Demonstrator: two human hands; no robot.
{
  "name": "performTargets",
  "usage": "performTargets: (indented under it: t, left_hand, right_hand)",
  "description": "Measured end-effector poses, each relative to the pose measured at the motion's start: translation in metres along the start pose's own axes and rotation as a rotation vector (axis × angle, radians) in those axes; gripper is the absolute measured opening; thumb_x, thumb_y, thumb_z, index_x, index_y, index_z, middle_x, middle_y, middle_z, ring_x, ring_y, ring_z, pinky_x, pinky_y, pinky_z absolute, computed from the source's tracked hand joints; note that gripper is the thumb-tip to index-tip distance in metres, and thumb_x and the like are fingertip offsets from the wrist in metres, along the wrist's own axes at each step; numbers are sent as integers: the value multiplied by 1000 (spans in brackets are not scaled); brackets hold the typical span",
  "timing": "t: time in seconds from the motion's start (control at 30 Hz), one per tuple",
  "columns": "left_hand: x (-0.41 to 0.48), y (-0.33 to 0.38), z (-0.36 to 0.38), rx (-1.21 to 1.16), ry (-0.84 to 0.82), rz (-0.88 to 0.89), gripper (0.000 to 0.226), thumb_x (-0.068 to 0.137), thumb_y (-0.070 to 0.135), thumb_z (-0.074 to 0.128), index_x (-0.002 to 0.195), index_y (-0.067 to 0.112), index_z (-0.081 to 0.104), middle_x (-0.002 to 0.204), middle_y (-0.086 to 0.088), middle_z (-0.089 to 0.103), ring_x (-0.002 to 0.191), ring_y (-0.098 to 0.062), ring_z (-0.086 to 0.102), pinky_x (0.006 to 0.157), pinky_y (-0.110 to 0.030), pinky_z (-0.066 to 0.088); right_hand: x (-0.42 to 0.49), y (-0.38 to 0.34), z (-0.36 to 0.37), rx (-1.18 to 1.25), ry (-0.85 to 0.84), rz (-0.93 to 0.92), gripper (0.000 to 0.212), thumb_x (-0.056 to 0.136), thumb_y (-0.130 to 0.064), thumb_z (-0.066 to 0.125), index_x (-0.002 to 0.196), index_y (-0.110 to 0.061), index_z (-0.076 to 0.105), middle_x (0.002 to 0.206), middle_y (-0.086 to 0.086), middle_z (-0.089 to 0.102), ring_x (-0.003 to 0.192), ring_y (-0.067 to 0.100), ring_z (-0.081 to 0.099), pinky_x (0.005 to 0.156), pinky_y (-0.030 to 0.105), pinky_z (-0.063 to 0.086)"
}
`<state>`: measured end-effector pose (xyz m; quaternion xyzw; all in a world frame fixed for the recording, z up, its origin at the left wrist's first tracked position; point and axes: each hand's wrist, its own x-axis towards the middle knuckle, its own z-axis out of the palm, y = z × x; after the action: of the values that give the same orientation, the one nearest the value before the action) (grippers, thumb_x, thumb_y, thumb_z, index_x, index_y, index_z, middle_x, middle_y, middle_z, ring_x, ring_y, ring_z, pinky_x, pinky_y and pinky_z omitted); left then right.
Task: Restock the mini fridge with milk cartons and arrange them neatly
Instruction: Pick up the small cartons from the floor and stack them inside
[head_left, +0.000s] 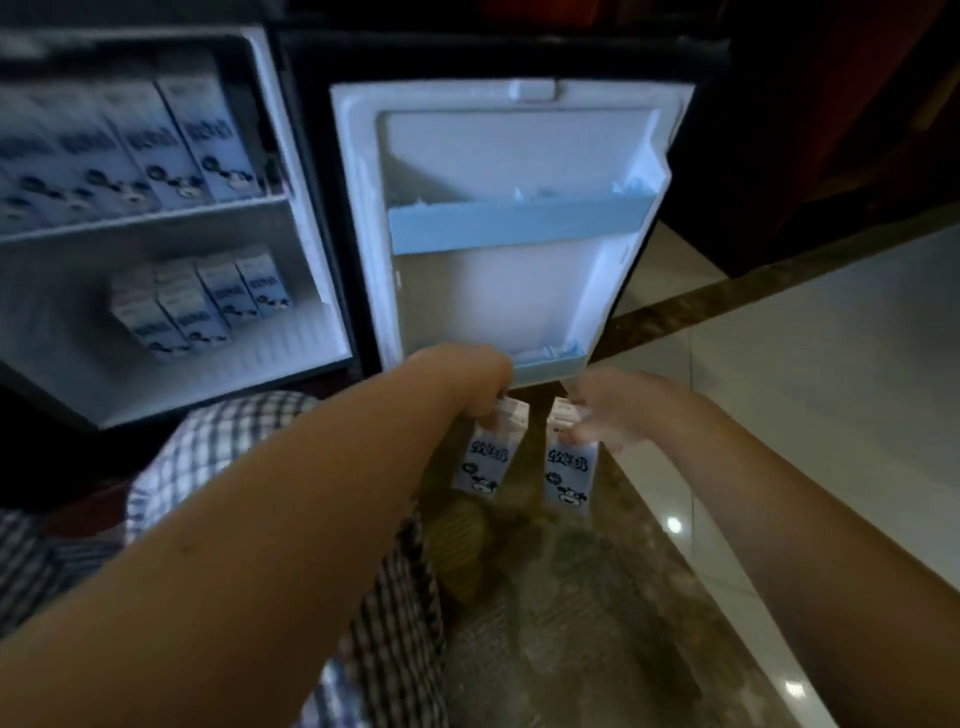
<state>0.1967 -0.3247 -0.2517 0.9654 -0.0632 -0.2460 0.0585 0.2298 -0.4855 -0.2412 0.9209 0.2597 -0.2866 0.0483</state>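
Two small blue-and-white milk cartons with a cow print stand side by side on the dark floor below the open fridge door. My left hand (470, 382) grips the top of the left carton (488, 457). My right hand (610, 410) pinches the top of the right carton (569, 473). The mini fridge (291, 208) stands open at the left. A row of several cartons (130, 150) fills its upper shelf, and a smaller group of cartons (197, 301) sits on its floor. The door (509, 156) carries an upper blue rail (519, 223) and a lower blue rail (550, 366).
My knee in checked cloth (249, 447) is between me and the fridge. A dark marble strip (571, 623) runs underfoot, with pale glossy tiles (831, 389) to the right. Dark wooden furniture (831, 130) stands behind the door.
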Motion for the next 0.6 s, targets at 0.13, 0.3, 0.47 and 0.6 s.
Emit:
performTargets:
  t: [0.13, 0.3, 0.47, 0.6]
  left_hand:
    - [-44, -37, -42, 78, 84, -18, 51, 85, 37, 65, 129, 13, 54, 126, -5, 56, 113, -23, 53, 92, -32, 41]
    - [-109, -91, -71, 125, 166, -63, 54, 86, 45, 61, 130, 14, 53, 130, -5, 55, 116, -25, 53, 93, -34, 44]
    - [-165, -142, -79, 114, 203, -157, 56, 89, 43, 57, 137, 16, 46, 139, -2, 48, 124, -23, 47, 102, -36, 40]
    - [-195, -185, -84, 78, 225, -236, 56, 92, 41, 54, 141, 19, 39, 142, -2, 44, 124, -22, 46, 102, -35, 38]
  right_hand:
    - [-23, -48, -50, -146, 70, -22, 49, 87, -46, 60, 121, -11, 57, 101, 6, 71, 81, 21, 69, 74, 31, 49]
    - [-38, -113, -98, -220, 171, -129, 41, 88, -40, 62, 108, -4, 62, 99, 12, 68, 81, 25, 63, 65, 30, 44]
    - [-35, -182, -131, -322, 257, -230, 35, 87, -42, 62, 100, -10, 60, 96, 5, 59, 88, 27, 57, 68, 31, 41]
    - [-22, -226, -143, -323, 324, -332, 29, 86, -39, 63, 91, -11, 57, 91, 7, 57, 83, 27, 58, 64, 31, 41]
